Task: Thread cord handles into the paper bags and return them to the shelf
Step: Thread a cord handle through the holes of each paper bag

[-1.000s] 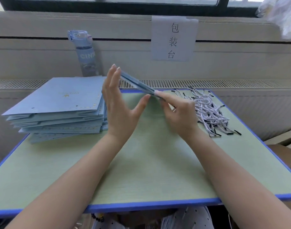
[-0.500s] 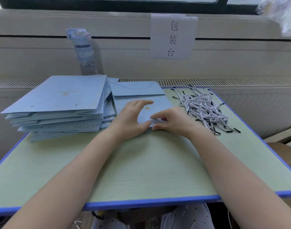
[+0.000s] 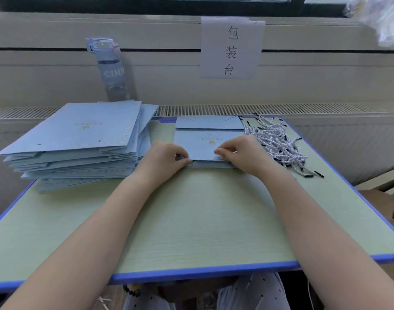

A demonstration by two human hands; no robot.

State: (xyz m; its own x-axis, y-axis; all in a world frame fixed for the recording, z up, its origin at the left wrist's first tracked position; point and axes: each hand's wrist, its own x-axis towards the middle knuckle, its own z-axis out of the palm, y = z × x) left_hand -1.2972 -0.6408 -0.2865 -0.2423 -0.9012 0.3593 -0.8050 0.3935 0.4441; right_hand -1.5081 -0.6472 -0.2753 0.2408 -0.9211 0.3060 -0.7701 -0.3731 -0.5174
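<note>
Blue bag (image 3: pixel 204 146), one; left hand (image 3: pixel 164 160), right hand (image 3: pixel 242 154)

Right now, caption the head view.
Left hand and right hand pinch a paper bag at its near edge, between stack and cords.

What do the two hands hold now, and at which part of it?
Both the left hand and right hand pinch the flat blue paper bag at its near edge.

Bare left hand (image 3: pixel 163 161), bare right hand (image 3: pixel 244 154), white dark-dotted garment (image 3: pixel 255 293)
</note>
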